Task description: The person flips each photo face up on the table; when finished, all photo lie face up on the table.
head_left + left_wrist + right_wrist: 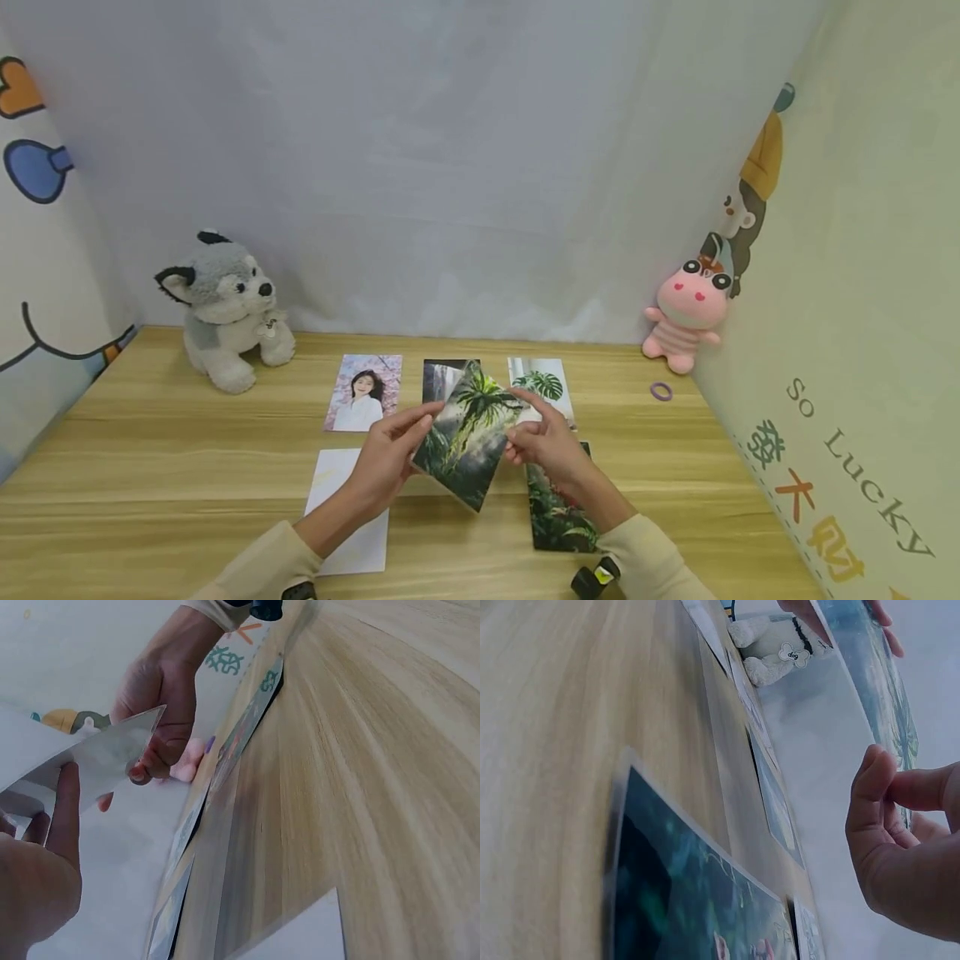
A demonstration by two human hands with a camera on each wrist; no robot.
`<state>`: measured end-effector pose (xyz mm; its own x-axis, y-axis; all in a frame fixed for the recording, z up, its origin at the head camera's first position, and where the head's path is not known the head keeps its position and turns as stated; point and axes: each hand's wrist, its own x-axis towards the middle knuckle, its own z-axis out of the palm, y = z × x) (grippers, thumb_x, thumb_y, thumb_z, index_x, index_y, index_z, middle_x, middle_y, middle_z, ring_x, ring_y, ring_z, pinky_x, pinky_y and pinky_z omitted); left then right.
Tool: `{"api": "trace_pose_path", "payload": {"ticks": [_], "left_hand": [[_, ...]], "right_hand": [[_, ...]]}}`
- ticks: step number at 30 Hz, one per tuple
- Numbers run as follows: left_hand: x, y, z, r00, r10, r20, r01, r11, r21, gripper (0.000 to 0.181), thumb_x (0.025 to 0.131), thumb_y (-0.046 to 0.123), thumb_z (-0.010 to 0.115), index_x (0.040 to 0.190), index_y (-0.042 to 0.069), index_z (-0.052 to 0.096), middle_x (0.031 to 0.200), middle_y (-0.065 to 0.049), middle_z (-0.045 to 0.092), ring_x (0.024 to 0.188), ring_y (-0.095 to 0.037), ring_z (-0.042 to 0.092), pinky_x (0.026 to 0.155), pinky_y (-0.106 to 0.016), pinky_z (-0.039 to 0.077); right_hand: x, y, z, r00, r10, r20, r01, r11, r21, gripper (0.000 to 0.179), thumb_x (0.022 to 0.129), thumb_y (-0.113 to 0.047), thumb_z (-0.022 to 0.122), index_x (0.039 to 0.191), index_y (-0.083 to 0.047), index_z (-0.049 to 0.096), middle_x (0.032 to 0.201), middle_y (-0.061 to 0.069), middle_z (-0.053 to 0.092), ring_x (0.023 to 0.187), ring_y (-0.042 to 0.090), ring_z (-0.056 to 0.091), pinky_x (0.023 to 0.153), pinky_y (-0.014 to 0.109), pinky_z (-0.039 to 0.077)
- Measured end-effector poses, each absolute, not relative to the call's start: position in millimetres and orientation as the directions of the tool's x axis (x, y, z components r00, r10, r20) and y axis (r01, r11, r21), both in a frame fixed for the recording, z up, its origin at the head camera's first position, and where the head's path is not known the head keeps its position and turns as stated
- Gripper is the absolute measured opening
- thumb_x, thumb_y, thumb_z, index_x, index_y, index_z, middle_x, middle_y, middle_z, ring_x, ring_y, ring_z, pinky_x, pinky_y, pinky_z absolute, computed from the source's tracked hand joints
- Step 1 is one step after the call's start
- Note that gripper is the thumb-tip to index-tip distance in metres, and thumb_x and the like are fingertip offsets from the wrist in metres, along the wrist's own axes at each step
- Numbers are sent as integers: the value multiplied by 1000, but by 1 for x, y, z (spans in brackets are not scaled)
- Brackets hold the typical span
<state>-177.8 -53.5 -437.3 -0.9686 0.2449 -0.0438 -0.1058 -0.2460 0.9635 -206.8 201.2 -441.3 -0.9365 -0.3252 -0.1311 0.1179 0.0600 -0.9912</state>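
Held tilted above the table is a glossy photo print (468,437) of a green plant against misty dark foliage. My left hand (384,462) grips its left edge, thumb on the picture side; in the left wrist view its fingers (67,802) lie along the pale back. At the upper right edge, my right hand (553,446) pinches the print between thumb and fingers. Partly behind the print lies a grey and dark picture (438,379). Beneath the left forearm is a white card (348,537), and beneath the right one a dark picture of leafy plants (555,517).
In the back row lie a portrait photo (365,396) and a monstera leaf picture (551,383). A plush husky (228,312) sits at the back left of the wooden table (150,500). At the back right are a pink plush toy (686,312) and a purple ring (661,383).
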Motion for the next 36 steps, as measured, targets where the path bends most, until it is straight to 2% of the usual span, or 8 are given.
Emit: {"api": "trace_pose_path", "payload": {"ticks": [4,8,10,15,18,20,29,36], "left_hand": [[-179,-62,-441,-953,302,-9,-56,-145,988,47,99,11,60,144,-2,49,146,-22,52,103,2,63,56,-19,49],[-180,-73,-445,-929,367,41,28,-40,999,56,95,14,67,145,-1,48,137,-31,56,97,-6,70,68,-30,60],[-180,-77,-447,-917,394,60,58,-19,998,58,94,13,69,146,-2,47,133,-33,58,93,-7,72,67,-34,61],[-180,-83,-452,-895,433,104,96,-40,995,60,92,8,69,145,-5,46,116,-24,71,76,-8,71,64,-33,61],[-180,-84,-454,-893,438,106,96,-45,994,61,91,7,70,145,-6,46,105,-14,76,71,-9,70,64,-33,61],[-180,-84,-455,-897,432,88,83,-31,996,61,90,7,71,145,-6,46,101,-12,77,70,-10,70,64,-34,61],[-177,-84,-455,-910,415,-1,17,40,999,62,88,-1,71,144,-8,45,93,-22,75,64,-11,69,62,-30,60],[-175,-82,-459,-913,408,18,57,83,995,64,87,-5,70,144,-12,42,88,-25,74,61,-11,68,59,-30,60]], "right_hand": [[-208,204,-440,-935,-344,-83,57,84,-995,65,98,1,57,156,-11,30,75,-1,68,65,11,67,62,27,57],[-209,204,-438,-936,-345,-66,18,142,-990,64,97,1,58,155,-12,33,76,0,68,65,14,66,62,31,58],[-209,204,-437,-934,-353,-57,-7,177,-984,64,97,0,58,155,-13,34,78,1,68,66,16,66,63,35,59],[-209,204,-437,-923,-384,-16,-78,228,-971,63,98,-1,59,155,-9,34,79,3,69,67,23,68,66,46,60],[-208,203,-438,-923,-386,-3,-98,241,-966,62,98,-1,59,154,-8,34,79,5,70,67,25,68,66,49,59],[-208,203,-438,-923,-384,0,-103,247,-964,62,97,-1,59,154,-7,34,78,7,70,67,26,68,66,50,59],[-207,202,-438,-930,-367,1,-108,270,-957,61,96,1,60,152,-3,36,82,23,70,64,22,67,64,46,60],[-209,201,-442,-924,-383,-5,-126,315,-941,60,95,3,59,150,0,38,81,23,71,65,25,68,66,52,59]]}}
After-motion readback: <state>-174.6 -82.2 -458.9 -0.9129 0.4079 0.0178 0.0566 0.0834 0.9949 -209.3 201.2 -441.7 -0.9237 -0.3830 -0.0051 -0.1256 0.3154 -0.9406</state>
